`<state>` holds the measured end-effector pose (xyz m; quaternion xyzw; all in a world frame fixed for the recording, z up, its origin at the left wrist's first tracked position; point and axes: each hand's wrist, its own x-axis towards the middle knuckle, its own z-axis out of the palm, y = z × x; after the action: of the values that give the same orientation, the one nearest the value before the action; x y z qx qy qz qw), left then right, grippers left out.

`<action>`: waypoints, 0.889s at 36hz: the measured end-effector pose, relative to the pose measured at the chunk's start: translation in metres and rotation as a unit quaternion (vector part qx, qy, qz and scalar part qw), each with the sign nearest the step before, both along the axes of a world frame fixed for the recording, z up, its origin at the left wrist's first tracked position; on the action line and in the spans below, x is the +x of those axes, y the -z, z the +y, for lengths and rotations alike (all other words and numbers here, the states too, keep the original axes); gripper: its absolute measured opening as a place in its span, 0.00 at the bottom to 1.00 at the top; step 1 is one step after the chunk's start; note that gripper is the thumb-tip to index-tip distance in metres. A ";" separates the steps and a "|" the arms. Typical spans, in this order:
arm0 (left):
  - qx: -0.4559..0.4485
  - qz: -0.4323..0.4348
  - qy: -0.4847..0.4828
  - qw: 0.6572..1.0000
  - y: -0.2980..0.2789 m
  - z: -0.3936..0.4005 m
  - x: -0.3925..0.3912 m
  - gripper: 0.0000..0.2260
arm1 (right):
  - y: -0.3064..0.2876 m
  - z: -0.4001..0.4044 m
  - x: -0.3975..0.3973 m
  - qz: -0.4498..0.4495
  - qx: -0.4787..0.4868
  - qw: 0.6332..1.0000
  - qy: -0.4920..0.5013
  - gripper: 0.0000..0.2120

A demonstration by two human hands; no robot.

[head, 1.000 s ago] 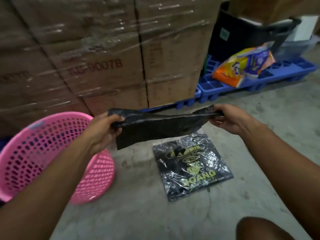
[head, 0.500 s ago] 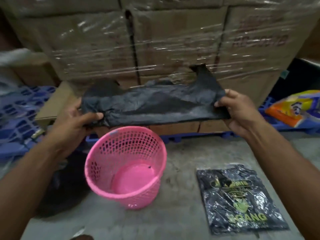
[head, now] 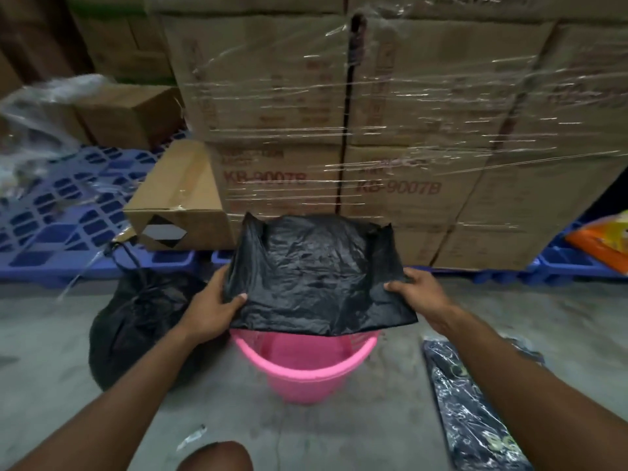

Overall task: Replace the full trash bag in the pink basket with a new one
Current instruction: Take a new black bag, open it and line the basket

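— While the pink basket (head: 302, 365) stands open, where's the new bag (head: 316, 277)?
— Right above it, spread flat; left hand (head: 212, 309) and right hand (head: 419, 294) pinch its edges.
— And the full bag (head: 136, 321)?
— Left of the basket.

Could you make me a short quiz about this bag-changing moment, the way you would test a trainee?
1. True or false: the new black bag already lines the pink basket.
2. Which side of the basket does the tied full trash bag sit on? A) the person's left B) the person's right C) behind it, on the blue pallet
3. Fill in: the flat pack of bags lies on the ____.

Key:
1. False. The left hand and right hand hold it spread above the basket's mouth.
2. A.
3. Floor, to the basket's right.
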<state>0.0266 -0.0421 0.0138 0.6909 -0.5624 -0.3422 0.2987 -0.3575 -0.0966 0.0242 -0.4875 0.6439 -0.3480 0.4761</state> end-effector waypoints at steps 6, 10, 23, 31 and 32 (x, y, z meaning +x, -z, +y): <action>-0.026 -0.071 0.008 0.997 0.012 0.001 0.000 0.12 | 0.012 -0.003 0.004 0.191 -0.003 0.981 -0.039 0.10; -0.077 -0.146 -0.014 0.986 0.017 0.001 0.002 0.09 | -0.004 0.002 0.006 0.346 -0.058 0.929 -0.116 0.19; -0.189 0.288 -0.053 0.937 -0.052 0.021 -0.020 0.21 | -0.048 0.005 0.023 -0.234 -0.135 0.960 -0.067 0.20; -0.156 0.377 -0.072 0.910 -0.065 0.027 0.001 0.26 | -0.047 -0.023 -0.023 -0.184 -0.152 0.971 -0.004 0.12; -0.137 0.369 -0.061 0.917 -0.063 0.029 0.003 0.27 | -0.044 -0.025 -0.026 -0.172 -0.158 0.972 -0.004 0.08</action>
<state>0.0295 -0.0127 0.0771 0.5009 -0.4097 -0.4739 0.5973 -0.3835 -0.1215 0.0685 -0.4918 0.4871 -0.5225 0.4979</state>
